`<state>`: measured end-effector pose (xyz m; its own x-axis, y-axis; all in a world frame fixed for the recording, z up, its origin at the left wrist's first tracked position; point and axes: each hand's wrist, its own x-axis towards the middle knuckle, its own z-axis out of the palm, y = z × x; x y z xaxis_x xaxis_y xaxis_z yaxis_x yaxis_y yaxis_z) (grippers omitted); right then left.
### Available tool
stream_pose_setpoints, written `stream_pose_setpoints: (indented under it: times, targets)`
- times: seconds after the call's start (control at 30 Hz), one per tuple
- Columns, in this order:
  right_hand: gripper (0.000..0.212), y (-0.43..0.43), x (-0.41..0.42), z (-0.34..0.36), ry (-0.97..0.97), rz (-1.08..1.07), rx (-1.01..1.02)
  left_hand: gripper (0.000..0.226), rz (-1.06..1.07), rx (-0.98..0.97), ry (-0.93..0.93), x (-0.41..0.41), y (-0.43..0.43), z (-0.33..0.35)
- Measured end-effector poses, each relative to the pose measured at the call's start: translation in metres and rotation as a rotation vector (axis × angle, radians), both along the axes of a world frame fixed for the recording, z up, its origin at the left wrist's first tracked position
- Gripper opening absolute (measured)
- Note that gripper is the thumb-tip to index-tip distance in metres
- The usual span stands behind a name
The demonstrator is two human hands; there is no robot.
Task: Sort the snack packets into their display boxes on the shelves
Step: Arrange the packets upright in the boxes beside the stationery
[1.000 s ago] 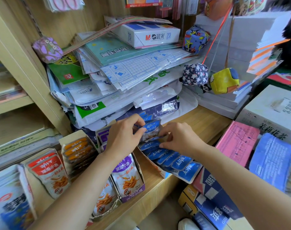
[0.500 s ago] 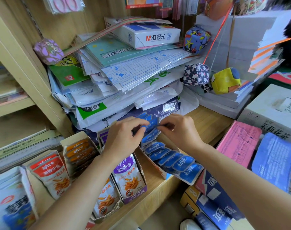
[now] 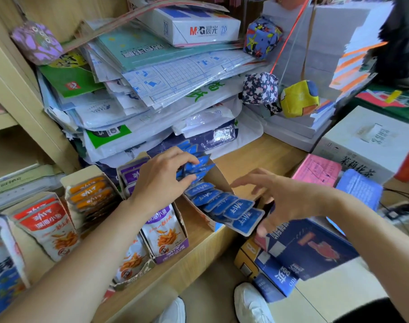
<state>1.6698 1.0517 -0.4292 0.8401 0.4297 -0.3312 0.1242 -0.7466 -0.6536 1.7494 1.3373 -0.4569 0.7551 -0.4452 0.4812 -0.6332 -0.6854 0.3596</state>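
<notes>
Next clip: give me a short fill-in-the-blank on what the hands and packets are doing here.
1. The left hand grips packets coloured ____.
2. The right hand holds ____.
3. The box between the red packets and purple packets holds ____ packets.
Missing: blue; nothing; orange.

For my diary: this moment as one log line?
left hand: grips blue packets in display box | right hand: open
</notes>
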Motion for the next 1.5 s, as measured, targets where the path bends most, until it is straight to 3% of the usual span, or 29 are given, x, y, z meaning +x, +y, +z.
stream_pose_setpoints:
  times: [0.07,0.1,0.2,0.3,0.43,0.7,1.07,1.17,1.3,1.5]
  targets:
    - [0.087,0.003,-0.012,-0.013,-0.037,0.049,-0.091,0.028,-0.007,-0.020,0.005,-0.001,0.001,0.000]
    - [0.076,0.007,-0.012,-0.019,-0.133,0.039,-0.087,0.027,-0.011,-0.026,0.009,-0.001,0.001,0.000]
    - [0.037,0.017,-0.003,-0.029,-0.420,-0.068,0.047,0.028,-0.016,-0.036,0.035,-0.002,0.001,0.001]
    - [0.021,0.028,0.011,-0.028,-0.488,-0.243,0.229,0.026,-0.015,-0.040,0.036,-0.002,0.001,0.002]
    - [0.028,0.046,0.032,-0.025,-0.598,-0.361,0.214,0.025,-0.050,0.015,-0.032,-0.002,0.000,0.004]
    - [0.026,0.039,0.036,-0.025,-0.584,-0.401,0.190,0.029,-0.138,0.203,-0.130,-0.001,0.006,-0.002]
    - [0.026,0.026,0.026,-0.035,-0.500,-0.339,0.215,0.044,0.018,0.167,-0.043,-0.019,0.004,0.000]
    - [0.024,0.029,0.026,-0.038,-0.525,-0.336,0.222,0.050,0.075,0.321,0.001,-0.023,0.001,-0.001]
    - [0.025,0.034,0.027,-0.041,-0.555,-0.297,0.171,0.029,0.155,0.365,0.000,-0.025,-0.010,-0.002]
    - [0.017,0.036,0.028,-0.043,-0.498,-0.364,0.180,0.015,0.270,0.437,0.010,-0.026,-0.024,-0.001]
